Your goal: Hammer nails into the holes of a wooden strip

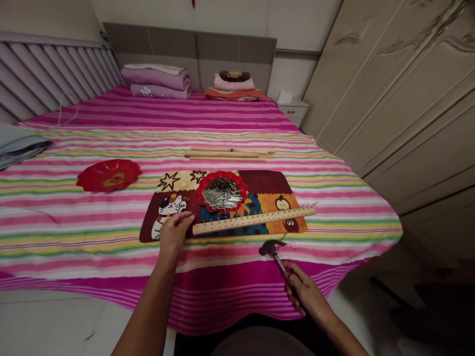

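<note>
Claw hammer point(279, 261): dark-headed, slants in the right hand point(304, 289). Wooden strip point(252, 221): pale, narrow, studded with protruding nails point(310, 206), lies slightly obliquely across the patterned mat point(265, 181). Loose nails point(222, 195): silvery, heaped in the red scalloped dish point(201, 190) on the same mat.

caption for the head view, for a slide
Right hand holding a hammer, left hand beside a nail-studded wooden strip and a red dish of nails
</note>
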Available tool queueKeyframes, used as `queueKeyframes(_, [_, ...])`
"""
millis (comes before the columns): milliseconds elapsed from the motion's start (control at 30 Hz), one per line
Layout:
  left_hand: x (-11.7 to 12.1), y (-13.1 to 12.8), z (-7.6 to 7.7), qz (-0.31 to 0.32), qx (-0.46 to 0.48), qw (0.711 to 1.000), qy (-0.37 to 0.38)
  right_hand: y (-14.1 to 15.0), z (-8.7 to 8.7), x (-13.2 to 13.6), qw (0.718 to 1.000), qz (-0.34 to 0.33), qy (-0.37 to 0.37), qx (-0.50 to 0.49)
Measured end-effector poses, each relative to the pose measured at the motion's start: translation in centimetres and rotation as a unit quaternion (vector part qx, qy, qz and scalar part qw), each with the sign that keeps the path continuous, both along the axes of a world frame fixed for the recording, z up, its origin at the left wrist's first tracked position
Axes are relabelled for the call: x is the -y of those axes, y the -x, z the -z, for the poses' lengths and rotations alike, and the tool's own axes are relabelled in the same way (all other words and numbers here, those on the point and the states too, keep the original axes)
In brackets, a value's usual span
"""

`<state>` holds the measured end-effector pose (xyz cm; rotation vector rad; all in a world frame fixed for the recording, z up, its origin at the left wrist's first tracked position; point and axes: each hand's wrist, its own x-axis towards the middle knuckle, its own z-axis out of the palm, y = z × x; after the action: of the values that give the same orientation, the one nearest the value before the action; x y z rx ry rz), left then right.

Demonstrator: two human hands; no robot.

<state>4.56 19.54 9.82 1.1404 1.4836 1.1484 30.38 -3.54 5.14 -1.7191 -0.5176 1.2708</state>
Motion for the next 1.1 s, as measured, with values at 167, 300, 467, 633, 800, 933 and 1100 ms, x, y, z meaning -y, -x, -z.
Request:
queueKeyframes(167, [0.3,0.1,-0.1,-0.012,0.05,0.998,0.027,-0.3,0.4,0.0,1.0,-0.004,0.01,-0.004])
queueKeyframes(300, [0.7,0.3,0.2,0.027,0.066,0.997,0.032,-0.4,0.8,0.1,1.0,-0.004,0.011,-0.004])
queueKeyframes(467, [0.8,0.6,0.8,0.046,0.004,0.999,0.005,-0.4,1.0,0.1,1.0,-0.008,0.011,0.001])
queueKeyframes(633, [0.7,0.4,1.0,0.048,-0.008,0.999,0.006,-0.5,0.7,0.2,1.0,-0.016,0.006,0.0])
queueKeyframes(800, [1.0,0.4,0.8,0.065,-0.057,0.996,0.003,-0.3,0.9,0.3,0.999,-0.025,0.002,0.022])
queueKeyframes(933, [1.4,0.7,0.9,0.082,-0.141,0.986,-0.027,0.7,0.5,0.5,0.996,-0.053,-0.037,0.065])
queueKeyframes(1100, [1.6,0.6,0.9,0.083,-0.187,0.977,-0.061,3.2,-3.5,-1.5,0.968,-0.186,-0.11,0.128])
